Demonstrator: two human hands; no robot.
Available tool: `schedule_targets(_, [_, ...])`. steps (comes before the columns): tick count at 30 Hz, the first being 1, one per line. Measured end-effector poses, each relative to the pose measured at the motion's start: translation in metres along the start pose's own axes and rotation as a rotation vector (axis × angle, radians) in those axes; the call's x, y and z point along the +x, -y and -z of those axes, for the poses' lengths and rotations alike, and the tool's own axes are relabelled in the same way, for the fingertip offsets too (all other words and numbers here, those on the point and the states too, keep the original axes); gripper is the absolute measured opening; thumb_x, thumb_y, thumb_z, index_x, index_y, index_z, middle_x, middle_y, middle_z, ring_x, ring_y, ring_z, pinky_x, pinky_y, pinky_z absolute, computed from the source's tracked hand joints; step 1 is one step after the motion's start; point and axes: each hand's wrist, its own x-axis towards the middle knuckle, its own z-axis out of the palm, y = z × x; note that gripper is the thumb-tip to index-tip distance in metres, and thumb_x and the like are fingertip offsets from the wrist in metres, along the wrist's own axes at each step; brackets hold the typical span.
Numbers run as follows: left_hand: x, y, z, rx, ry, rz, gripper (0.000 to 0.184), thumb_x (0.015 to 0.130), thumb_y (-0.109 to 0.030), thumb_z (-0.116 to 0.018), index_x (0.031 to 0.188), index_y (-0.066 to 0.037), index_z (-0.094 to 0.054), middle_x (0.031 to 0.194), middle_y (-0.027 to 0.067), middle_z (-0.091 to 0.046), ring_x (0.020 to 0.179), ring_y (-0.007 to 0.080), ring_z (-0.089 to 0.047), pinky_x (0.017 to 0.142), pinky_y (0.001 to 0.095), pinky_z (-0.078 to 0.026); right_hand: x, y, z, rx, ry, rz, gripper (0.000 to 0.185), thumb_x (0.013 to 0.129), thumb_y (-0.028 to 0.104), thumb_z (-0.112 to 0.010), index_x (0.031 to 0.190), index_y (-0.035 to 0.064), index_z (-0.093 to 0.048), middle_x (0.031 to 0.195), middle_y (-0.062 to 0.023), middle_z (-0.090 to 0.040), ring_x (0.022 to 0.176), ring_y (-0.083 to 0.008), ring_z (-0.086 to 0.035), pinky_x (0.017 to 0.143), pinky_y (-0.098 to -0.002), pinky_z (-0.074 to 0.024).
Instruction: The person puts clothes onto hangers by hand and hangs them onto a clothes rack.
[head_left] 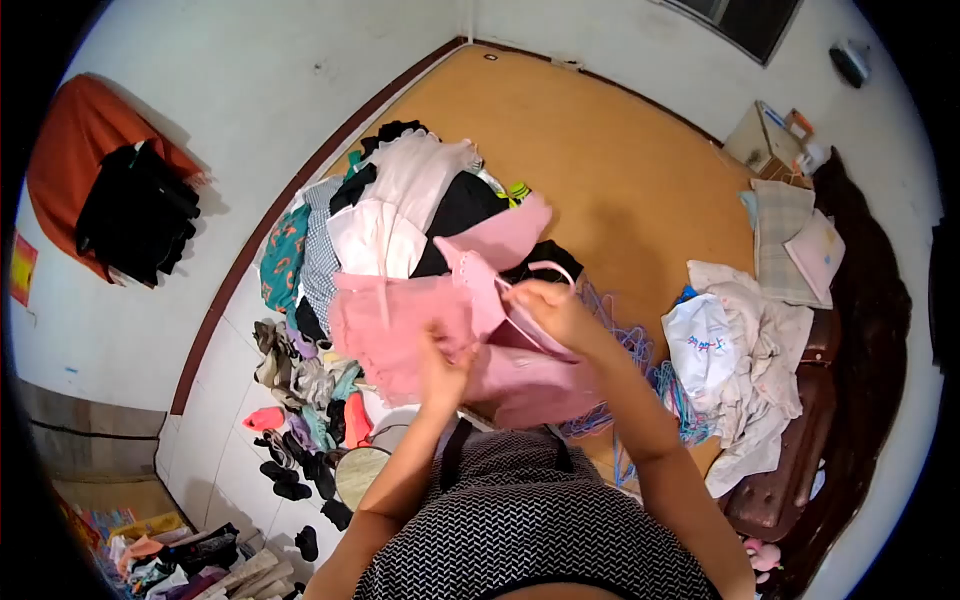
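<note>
A pink garment [530,385] with a sheer, frilly part and a thin strap is spread out in front of my body. My left hand [447,368] pinches its sheer cloth near the middle. Higher up and to the right, my right hand [548,308] grips the edge by the strap, which loops above the fingers. Behind the garment rises a heap of clothes [400,185] with white, black, checked and green pieces; the pink cloth covers its near side.
The heap lies on a tan mattress [590,130]. Tangled blue hangers [625,345] sit right of my right arm, beside a white bag [700,345] on crumpled pale fabric. Shoes and small clothes [310,400] cover the floor at left. A box [765,140] stands at the far right.
</note>
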Motion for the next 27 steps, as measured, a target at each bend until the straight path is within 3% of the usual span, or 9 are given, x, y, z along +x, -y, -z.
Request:
schedule_targets(3, [0.015,-0.039,0.019,0.602,-0.643,-0.534,0.044,0.068,-0.01,-0.071,0.108,-0.008,-0.056,0.087,0.0111,-0.061,0.08,0.029,-0.058,0.072,0.0388,-0.047,-0.04,0.053,0.048,-0.52,0.372,0.321,0.021,0.092,0.022,-0.051,0.104,0.0103,-0.064,0.095,0.0005,-0.065,0.094,-0.0142,-0.059,0.09,-0.0327,-0.0423])
schedule_targets(7, [0.037,0.036,0.03,0.592,0.124,-0.158,0.028,0.071,-0.027,-0.07,0.093,-0.011,-0.069,0.085,0.0159,-0.062,0.088,0.0342,-0.059,0.08,0.0409,-0.047,-0.032,0.103,0.097,-0.503,0.718,0.159,0.026,0.089,0.022,-0.057,0.114,0.0137,-0.061,0.107,-0.0017,-0.064,0.101,-0.0154,-0.058,0.091,-0.0348,-0.0428])
schedule_targets(9, [0.025,0.025,0.03,0.485,0.429,0.03,0.027,0.071,-0.025,-0.07,0.091,-0.008,-0.068,0.086,0.021,-0.061,0.09,0.0387,-0.058,0.08,0.0419,-0.046,-0.013,0.056,0.119,0.321,0.423,-0.509,0.033,0.087,0.022,-0.061,0.118,0.0135,-0.059,0.111,-0.0079,-0.062,0.101,-0.0178,-0.058,0.089,-0.0321,-0.0442])
schedule_targets(11, [0.023,0.026,0.023,0.607,0.524,0.116,0.031,0.071,-0.021,-0.071,0.098,-0.007,-0.064,0.093,0.0226,-0.06,0.092,0.0405,-0.057,0.079,0.0434,-0.046,0.024,-0.009,0.169,-0.661,0.397,0.304,0.036,0.086,0.025,-0.062,0.119,0.0122,-0.059,0.108,-0.0122,-0.062,0.097,-0.0208,-0.059,0.085,-0.0303,-0.0453])
schedule_targets(12, [0.02,0.038,0.02,0.652,0.426,-0.017,0.036,0.072,-0.023,-0.071,0.101,-0.004,-0.061,0.092,0.0215,-0.061,0.088,0.0393,-0.059,0.076,0.0421,-0.047,0.047,-0.034,0.194,-0.65,0.059,-0.342,0.031,0.086,0.023,-0.061,0.115,0.0127,-0.061,0.098,-0.0109,-0.063,0.093,-0.0211,-0.059,0.079,-0.0325,-0.0472])
schedule_targets(13, [0.019,0.051,0.017,0.691,0.325,-0.152,0.041,0.074,-0.024,-0.072,0.105,-0.001,-0.059,0.091,0.0204,-0.061,0.084,0.0381,-0.06,0.072,0.0408,-0.048,0.079,-0.081,0.245,-0.956,0.079,0.331,0.023,0.084,0.02,-0.059,0.106,0.0122,-0.063,0.085,-0.0117,-0.061,0.083,-0.0232,-0.06,0.072,-0.0345,-0.0483])
schedule_targets(15, [0.017,0.067,0.018,0.747,0.273,-0.202,0.043,0.076,-0.024,-0.07,0.112,-0.004,-0.056,0.104,0.0179,-0.059,0.09,0.0342,-0.061,0.077,0.0399,-0.048,0.09,0.031,0.229,-0.884,-0.346,-0.297,0.016,0.081,0.014,-0.057,0.096,0.0107,-0.063,0.082,-0.0132,-0.06,0.076,-0.0288,-0.06,0.066,-0.0386,-0.0482])
schedule_targets(19, [0.021,0.068,0.028,0.657,0.466,-0.002,0.037,0.077,-0.024,-0.069,0.108,-0.005,-0.059,0.104,0.0161,-0.059,0.088,0.0313,-0.062,0.075,0.0393,-0.049,0.128,0.046,0.296,-1.552,-0.674,0.559,0.013,0.076,0.006,-0.052,0.088,0.0075,-0.058,0.082,-0.013,-0.057,0.075,-0.0342,-0.058,0.062,-0.0421,-0.0474])
schedule_targets(27, [0.029,0.116,0.032,0.779,0.473,0.054,0.034,0.077,-0.025,-0.068,0.105,-0.007,-0.06,0.102,0.0171,-0.059,0.088,0.0344,-0.062,0.074,0.0418,-0.049,0.145,0.024,0.318,-1.794,-0.631,0.328,0.021,0.078,0.007,-0.05,0.099,0.0105,-0.054,0.091,-0.0107,-0.053,0.079,-0.0316,-0.058,0.062,-0.0404,-0.0484])
